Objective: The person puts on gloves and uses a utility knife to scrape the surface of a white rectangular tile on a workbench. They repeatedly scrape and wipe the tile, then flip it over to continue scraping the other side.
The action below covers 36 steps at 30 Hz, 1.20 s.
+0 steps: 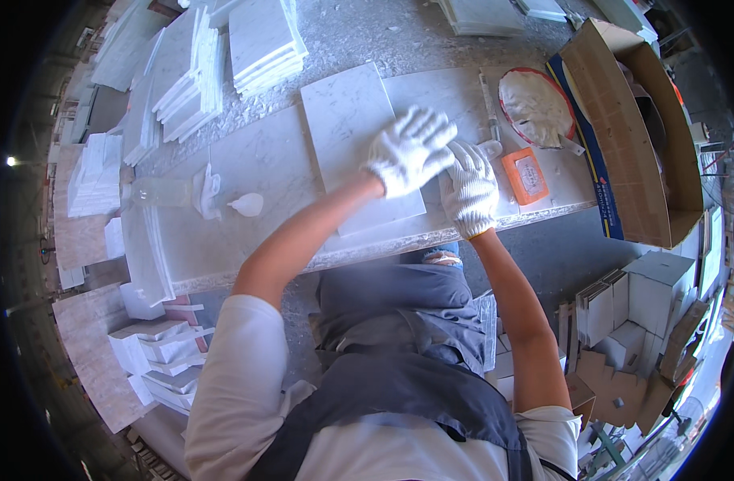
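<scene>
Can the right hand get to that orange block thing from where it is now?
Probably yes. The right hand is just to the left of the orange block, and nothing seems to stand between them on the pale slab. It looks close enough to slide over.

Marked items: two. Reference: box [624,148].
1. Box: dark blue band [600,180] with yellow edging along the left side. Small pale print [604,192] runs lengthwise on the band's near half. Characters too small to read reliably.
2. Orange block [526,176]: located left of the box. Pale label [531,173] on the upper face carries fine dark marks. Marks illegible at this resolution.
</scene>
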Tool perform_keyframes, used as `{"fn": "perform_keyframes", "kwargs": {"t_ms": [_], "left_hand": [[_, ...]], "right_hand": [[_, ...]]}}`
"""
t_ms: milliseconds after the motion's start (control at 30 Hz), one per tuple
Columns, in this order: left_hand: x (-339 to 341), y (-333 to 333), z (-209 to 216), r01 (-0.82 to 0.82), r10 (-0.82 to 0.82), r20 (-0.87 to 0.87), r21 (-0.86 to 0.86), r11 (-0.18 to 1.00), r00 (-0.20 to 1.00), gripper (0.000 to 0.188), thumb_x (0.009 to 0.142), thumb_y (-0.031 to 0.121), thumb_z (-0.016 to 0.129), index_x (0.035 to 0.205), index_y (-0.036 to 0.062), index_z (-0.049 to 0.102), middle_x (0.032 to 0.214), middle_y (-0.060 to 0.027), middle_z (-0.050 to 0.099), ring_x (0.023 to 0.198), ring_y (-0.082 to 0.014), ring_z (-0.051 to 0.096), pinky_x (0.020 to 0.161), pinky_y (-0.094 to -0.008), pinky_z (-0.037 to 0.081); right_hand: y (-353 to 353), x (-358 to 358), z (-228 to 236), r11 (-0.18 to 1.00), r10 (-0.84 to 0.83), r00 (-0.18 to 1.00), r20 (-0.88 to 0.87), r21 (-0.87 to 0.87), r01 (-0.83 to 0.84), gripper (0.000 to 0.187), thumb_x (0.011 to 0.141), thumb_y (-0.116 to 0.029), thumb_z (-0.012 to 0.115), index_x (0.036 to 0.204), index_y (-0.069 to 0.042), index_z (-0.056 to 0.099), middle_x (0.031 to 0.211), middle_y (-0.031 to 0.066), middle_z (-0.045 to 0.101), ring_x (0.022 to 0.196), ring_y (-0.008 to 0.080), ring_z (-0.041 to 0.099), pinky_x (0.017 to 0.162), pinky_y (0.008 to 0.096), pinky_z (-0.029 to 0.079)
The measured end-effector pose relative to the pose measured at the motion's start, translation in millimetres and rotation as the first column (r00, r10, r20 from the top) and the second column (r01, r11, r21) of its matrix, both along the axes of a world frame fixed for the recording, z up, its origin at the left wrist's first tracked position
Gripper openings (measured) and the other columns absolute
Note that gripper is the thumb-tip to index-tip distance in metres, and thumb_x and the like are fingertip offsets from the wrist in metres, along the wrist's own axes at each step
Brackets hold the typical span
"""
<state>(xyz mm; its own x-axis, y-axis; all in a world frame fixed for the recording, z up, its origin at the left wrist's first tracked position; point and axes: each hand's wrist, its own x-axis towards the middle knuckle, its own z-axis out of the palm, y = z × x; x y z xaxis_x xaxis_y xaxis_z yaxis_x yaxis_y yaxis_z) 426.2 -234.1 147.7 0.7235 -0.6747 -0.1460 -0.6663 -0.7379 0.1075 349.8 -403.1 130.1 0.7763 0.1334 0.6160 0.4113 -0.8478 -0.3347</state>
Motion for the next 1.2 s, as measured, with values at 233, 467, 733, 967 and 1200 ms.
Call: {"fn": "perform_keyframes", "kwargs": {"t_ms": [233,467,733,967,1200], "left_hand": [[48,69,3,0.0,-0.115,0.344,0.316,0.949,0.932,0.07,0.11,0.059,0.022,0.167,0.0197,0.031,0.176,-0.0052,0.022,0.162,-0.0225,0.02,0.134,-0.0414,0.007],[71,132,0,-0.423,0.401,0.246,0.044,0.905,0.883,0.081,0.106,0.068,0.019,0.169,0.0165,0.023,0.176,-0.0132,0.016,0.164,-0.03,0.011,0.133,-0.0454,0.003],[-139,79,23,0.207,-0.203,0.053,-0.094,0.974,0.978,0.073,0.107,0.065,0.029,0.16,0.0172,0.045,0.17,-0.0094,0.037,0.161,-0.0287,0.024,0.133,-0.05,0.009],[-141,86,12,-0.036,0.207,0.21,-0.613,0.789,0.955,0.035,0.095,0.033,0.072,0.123,0.0132,0.074,0.136,-0.0113,0.068,0.134,-0.0308,0.059,0.116,-0.0518,0.047],[-3,104,15,-0.341,0.394,0.275,-0.223,0.913,0.877,0.052,0.099,0.049,0.06,0.139,0.0154,0.062,0.152,-0.0099,0.055,0.147,-0.033,0.046,0.119,-0.0498,0.041]], "right_hand": [[0,-3,5,0.999,0.035,0.995,-0.094,0.006,-0.034,0.034,0.089,-0.015,0.064,0.123,-0.009,0.067,0.121,0.0114,0.07,0.117,0.033,0.066,0.103,0.047,0.051],[0,-2,-2,1.0,0.019,0.995,-0.095,-0.007,-0.019,0.032,0.091,-0.016,0.066,0.123,-0.01,0.068,0.124,0.0099,0.07,0.122,0.032,0.064,0.108,0.0477,0.047],[-1,0,-12,1.0,0.019,0.997,-0.075,0.012,-0.018,0.031,0.091,-0.017,0.069,0.121,-0.011,0.072,0.125,0.009,0.071,0.12,0.0317,0.065,0.107,0.047,0.049],[0,-2,-9,1.0,0.004,0.997,-0.081,0.0,-0.004,0.031,0.09,-0.015,0.071,0.12,-0.01,0.072,0.123,0.0092,0.072,0.119,0.0314,0.066,0.106,0.0465,0.05],[1,-3,-8,0.999,-0.009,0.997,-0.078,-0.032,0.006,0.031,0.091,-0.016,0.07,0.122,-0.011,0.071,0.123,0.0095,0.072,0.12,0.0316,0.065,0.106,0.0466,0.05]]}}
